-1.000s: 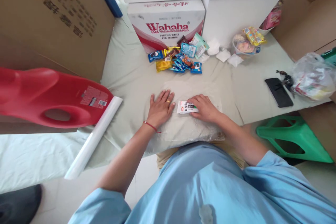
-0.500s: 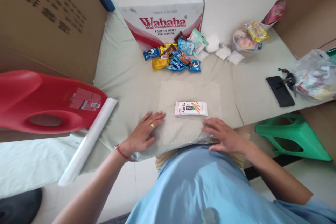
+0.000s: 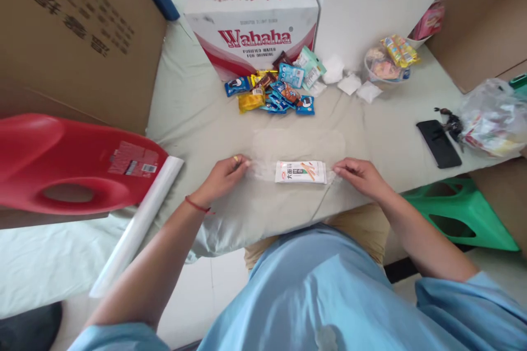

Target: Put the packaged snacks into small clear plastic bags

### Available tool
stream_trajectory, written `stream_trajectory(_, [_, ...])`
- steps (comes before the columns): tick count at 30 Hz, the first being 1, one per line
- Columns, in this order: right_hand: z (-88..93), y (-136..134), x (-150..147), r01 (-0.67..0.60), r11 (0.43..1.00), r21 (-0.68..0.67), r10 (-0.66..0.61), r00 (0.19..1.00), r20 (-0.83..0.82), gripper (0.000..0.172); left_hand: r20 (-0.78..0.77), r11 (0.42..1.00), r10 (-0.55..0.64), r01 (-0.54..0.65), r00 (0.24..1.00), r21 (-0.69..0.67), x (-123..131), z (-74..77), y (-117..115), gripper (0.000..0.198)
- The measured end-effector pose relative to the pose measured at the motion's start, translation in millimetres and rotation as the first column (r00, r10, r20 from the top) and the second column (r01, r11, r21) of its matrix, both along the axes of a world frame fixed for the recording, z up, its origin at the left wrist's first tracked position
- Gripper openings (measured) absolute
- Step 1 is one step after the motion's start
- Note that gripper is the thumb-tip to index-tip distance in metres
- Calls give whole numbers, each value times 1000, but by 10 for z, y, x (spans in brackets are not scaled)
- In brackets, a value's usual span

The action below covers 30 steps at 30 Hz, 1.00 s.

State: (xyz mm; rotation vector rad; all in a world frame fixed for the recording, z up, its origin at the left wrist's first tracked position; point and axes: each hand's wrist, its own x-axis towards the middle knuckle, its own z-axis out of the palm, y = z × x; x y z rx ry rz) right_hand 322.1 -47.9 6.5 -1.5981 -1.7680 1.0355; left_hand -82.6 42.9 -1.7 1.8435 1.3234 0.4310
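Observation:
A sheet of clear plastic film point(image 3: 304, 143) lies on the cloth-covered table, and its near edge is lifted and folded up to a white snack packet point(image 3: 300, 172). The packet rests flat, with Chinese print and a picture of orange sticks on it. My left hand point(image 3: 227, 173), wearing a ring and a red cord at the wrist, pinches the film's left side. On the other side my right hand point(image 3: 359, 174) pinches the film just right of the packet. Both hands are closed, fingertips pressed together.
Farther back, a pile of snack packets point(image 3: 275, 90) leans by a Wahaba-style "Wahaha" carton point(image 3: 255, 27). White pouches point(image 3: 349, 83) and a bowl of snacks point(image 3: 387, 68) stand right of it. A plastic film roll point(image 3: 140, 225), red jug point(image 3: 78, 162), phone point(image 3: 438, 143) and green stool point(image 3: 461, 214) flank me.
Both hands have moved from resting open near the table's front edge to farther forward, closing on the film. The film's near edge has come up toward the packet, which stays almost in place.

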Motion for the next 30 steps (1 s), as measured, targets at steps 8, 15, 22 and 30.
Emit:
stream_trajectory(8, [-2, 434, 46, 146, 989, 26, -134, 808, 573, 35, 9, 681, 614, -536, 789, 499, 62, 212, -61, 15])
stream_trajectory(15, [243, 960, -277, -143, 979, 148, 40, 839, 543, 32, -112, 718, 27, 59, 993, 694, 606, 420, -856, 29])
stream_trajectory(22, [52, 1365, -879, -113, 992, -50, 118, 748, 653, 56, -397, 896, -82, 242, 914, 372, 1164, 9, -441, 47])
stream_trajectory(30, [282, 1272, -725, -437, 890, 127, 338, 821, 460, 14, -367, 884, 132, 58, 921, 463, 1174, -108, -564, 39])
